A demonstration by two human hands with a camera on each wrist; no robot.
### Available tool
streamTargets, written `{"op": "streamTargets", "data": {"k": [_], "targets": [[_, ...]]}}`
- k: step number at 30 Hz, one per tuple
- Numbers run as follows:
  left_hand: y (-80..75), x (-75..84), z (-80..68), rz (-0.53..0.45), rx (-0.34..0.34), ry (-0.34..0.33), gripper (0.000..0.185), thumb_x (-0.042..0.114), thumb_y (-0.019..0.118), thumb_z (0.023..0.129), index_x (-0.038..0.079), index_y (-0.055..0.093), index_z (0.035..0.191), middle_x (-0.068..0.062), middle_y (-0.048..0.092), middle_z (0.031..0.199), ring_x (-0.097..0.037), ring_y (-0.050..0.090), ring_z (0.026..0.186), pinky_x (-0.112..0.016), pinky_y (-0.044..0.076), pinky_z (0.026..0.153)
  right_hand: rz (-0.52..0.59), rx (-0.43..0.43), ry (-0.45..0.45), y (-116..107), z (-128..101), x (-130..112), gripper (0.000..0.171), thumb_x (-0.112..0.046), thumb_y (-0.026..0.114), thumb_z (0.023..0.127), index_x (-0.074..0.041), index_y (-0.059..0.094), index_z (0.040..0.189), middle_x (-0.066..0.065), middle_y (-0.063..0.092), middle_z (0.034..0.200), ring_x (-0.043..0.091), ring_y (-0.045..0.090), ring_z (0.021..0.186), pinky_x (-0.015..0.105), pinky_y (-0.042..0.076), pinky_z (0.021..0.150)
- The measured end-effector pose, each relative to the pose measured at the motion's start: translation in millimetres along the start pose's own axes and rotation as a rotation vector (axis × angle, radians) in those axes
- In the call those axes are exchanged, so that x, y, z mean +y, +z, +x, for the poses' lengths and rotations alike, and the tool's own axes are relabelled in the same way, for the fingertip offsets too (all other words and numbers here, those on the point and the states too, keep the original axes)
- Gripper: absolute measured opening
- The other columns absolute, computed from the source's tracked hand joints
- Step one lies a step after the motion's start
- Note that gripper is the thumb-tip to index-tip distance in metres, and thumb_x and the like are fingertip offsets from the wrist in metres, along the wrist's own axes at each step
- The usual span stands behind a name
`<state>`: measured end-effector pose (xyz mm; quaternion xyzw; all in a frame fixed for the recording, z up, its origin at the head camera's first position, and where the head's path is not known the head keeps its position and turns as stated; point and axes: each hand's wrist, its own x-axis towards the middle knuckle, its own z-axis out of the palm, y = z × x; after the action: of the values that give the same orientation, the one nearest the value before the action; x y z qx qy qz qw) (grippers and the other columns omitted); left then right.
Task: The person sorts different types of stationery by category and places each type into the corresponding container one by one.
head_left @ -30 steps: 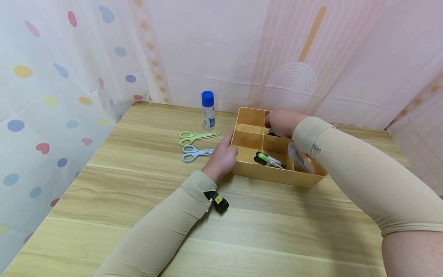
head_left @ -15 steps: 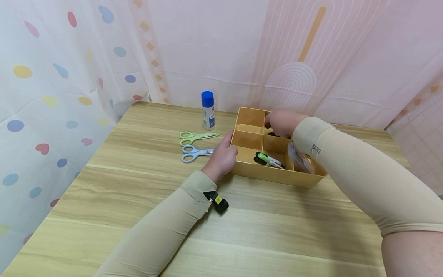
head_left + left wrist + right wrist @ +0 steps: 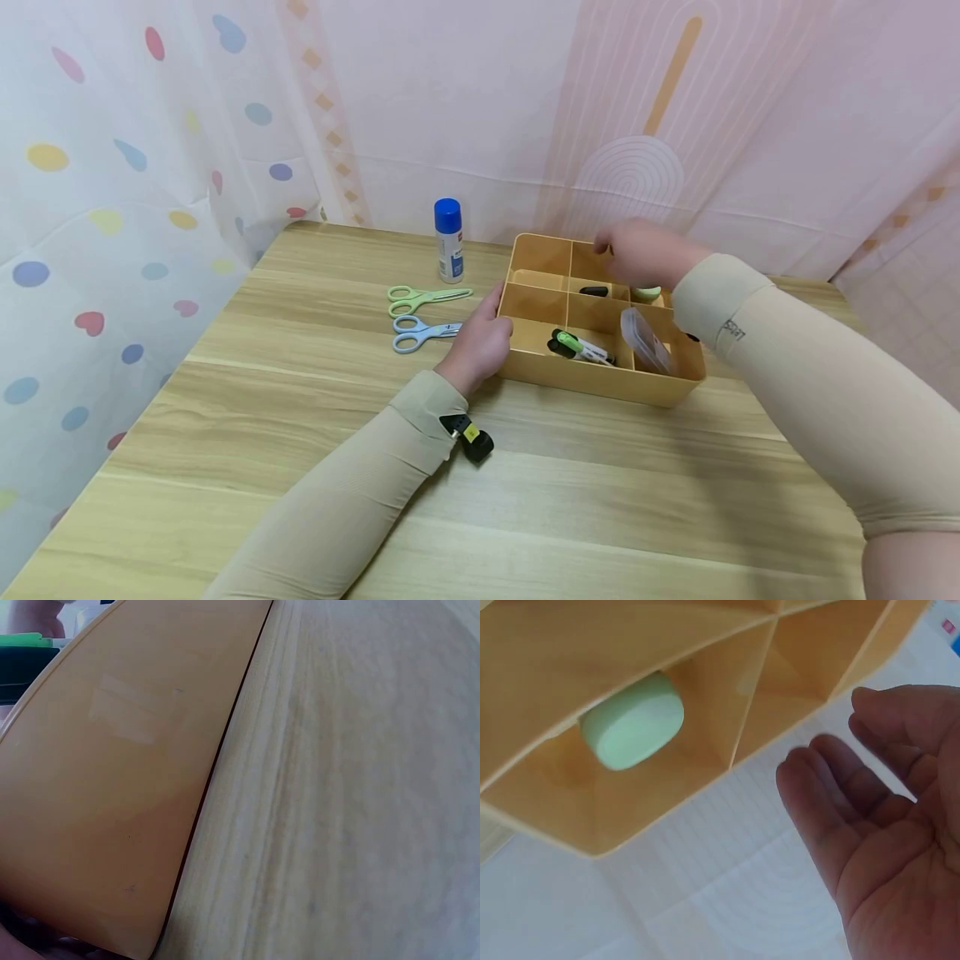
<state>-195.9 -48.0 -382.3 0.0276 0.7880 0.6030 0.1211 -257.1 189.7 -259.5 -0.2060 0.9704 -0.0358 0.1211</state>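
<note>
A yellow-orange divided storage box [image 3: 592, 379] stands on the table. My left hand [image 3: 476, 346] grips its left side near the front corner; its far fingers are hidden. My right hand [image 3: 648, 250] hovers over the back rim, fingers loosely bent and, in the right wrist view, holding nothing. Beneath it, a small black object [image 3: 594, 291] lies in a back compartment. One compartment to the right holds a pale green rounded object [image 3: 634, 721]. Black-and-white markers with a green piece [image 3: 581, 346] lie in the front middle compartment. A clear plastic case [image 3: 645, 340] leans in the front right one.
Left of the box, green-handled scissors [image 3: 427, 297] and blue-handled scissors [image 3: 423, 333] lie on the wooden table [image 3: 300, 417]. A glue bottle with a blue cap [image 3: 448, 242] stands upright behind them. A patterned curtain [image 3: 465, 100] hangs along the table's back edge.
My right hand has risen out of the back compartment and moved right, uncovering the black object and the green one. My left hand has stayed on the box.
</note>
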Motion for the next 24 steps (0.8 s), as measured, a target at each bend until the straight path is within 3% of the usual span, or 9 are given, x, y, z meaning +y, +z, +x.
{"op": "streamTargets", "data": {"k": [9,16,24], "targets": [[-1.8,-0.7,1.4,-0.004,-0.005,-0.010,0.075,0.008,0.035,0.098,0.025,0.021,0.170,-0.001,0.033,0.172,-0.029,0.034,0.157,-0.054,0.028,0.129,-0.002,0.143,0.098,-4.3,-37.6,14.2,0.044,-0.015,0.058,0.101,0.011,0.059,0.136,0.034,0.062,0.137,0.050,0.057,0.129,0.062,0.047,0.111],[-4.6,-2.6,2.4,0.001,0.008,-0.009,0.075,0.009,0.036,0.098,0.025,0.021,0.170,-0.001,0.032,0.173,-0.029,0.033,0.158,-0.054,0.028,0.129,0.117,0.120,0.242,5.9,-61.1,30.8,0.065,-0.024,0.052,0.103,0.018,0.038,0.150,0.040,0.042,0.154,0.057,0.038,0.144,0.067,0.032,0.122],[-6.7,-5.5,3.5,-0.010,0.007,-0.011,0.075,0.009,0.036,0.098,0.026,0.021,0.170,0.000,0.032,0.173,-0.029,0.033,0.158,-0.054,0.027,0.130,0.217,0.054,0.322,28.8,-83.3,41.1,0.080,-0.034,0.050,0.105,0.022,0.022,0.154,0.047,0.038,0.152,0.063,0.039,0.140,0.073,0.034,0.117]]}}
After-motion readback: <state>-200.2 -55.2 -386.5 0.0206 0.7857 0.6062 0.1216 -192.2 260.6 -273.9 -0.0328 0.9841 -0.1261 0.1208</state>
